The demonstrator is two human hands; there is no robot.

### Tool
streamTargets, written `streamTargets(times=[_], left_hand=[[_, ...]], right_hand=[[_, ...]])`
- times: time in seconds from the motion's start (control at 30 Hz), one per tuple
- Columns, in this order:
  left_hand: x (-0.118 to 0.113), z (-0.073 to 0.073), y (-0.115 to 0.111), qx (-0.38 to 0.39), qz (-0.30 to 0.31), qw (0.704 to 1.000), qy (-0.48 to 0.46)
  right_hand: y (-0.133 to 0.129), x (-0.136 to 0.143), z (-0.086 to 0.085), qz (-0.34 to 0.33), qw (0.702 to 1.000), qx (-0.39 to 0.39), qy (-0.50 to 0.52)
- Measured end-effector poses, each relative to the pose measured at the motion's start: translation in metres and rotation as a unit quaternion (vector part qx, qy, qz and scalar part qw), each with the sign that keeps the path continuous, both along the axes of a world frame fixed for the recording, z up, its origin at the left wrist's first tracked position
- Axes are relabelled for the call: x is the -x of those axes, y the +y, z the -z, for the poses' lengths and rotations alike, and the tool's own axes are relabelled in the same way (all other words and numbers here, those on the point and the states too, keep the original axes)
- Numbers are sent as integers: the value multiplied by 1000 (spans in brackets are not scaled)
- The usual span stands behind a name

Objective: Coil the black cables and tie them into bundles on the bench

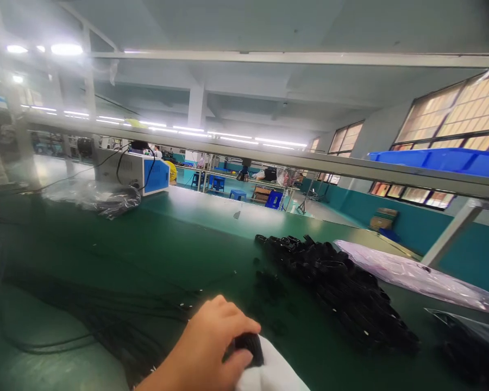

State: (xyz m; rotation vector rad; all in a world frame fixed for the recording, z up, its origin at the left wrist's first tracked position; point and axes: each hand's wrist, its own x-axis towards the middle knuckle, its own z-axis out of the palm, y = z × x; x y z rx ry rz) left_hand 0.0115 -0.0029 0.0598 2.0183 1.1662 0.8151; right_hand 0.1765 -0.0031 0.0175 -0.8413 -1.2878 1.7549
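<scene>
Green bench top (155, 239): smooth mat, lying matt near the viewer and throwing back a pale sheen toward twelve o'clock. Pile of black connectors (342, 288) at two o'clock: moulded plastic, showing dull with small glossy glints. Clear bag (411, 271) at three o'clock: thin film, wrinkling and shining. Black cables (101, 315) at nine o'clock: rubbery, matt sheathing. White cloth (275, 372) at six o'clock: soft, matt fabric, lying under a small ribbed black plastic part (250, 345) that the left hand (212, 347) is gripping. Overhead rail (309, 160): smooth, pale painted metal.

Left hand (212, 347) bare (no glove, sleeve).
</scene>
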Motion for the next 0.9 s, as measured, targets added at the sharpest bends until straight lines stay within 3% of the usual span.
streamTargets(times=[0.1, 0.2, 0.33, 0.5, 0.6, 0.8, 0.9], left_hand=[[-3, 1, 0, -10, 3, 999, 40], [-3, 7, -1, -14, -3, 999, 46], [-4, 24, -1, -56, -53, 996, 35], [-4, 41, 2, -69, -65, 995, 8], [-2, 43, 4, -72, -70, 995, -12], [1, 37, 3, -79, -95, 991, -56], [1, 32, 4, -76, -100, 992, -35]], right_hand=[[1, 5, 3, -4, 1000, 7, 24], [0, 10, 4, -18, 996, 66, 58], [-1, 12, 4, -56, 969, 190, 149], [-5, 8, 5, -48, 946, 244, 210], [-6, 7, 4, -81, 945, 240, 205], [-2, 13, 8, -84, 982, 109, 130], [1, 17, 16, -66, 981, 112, 145]])
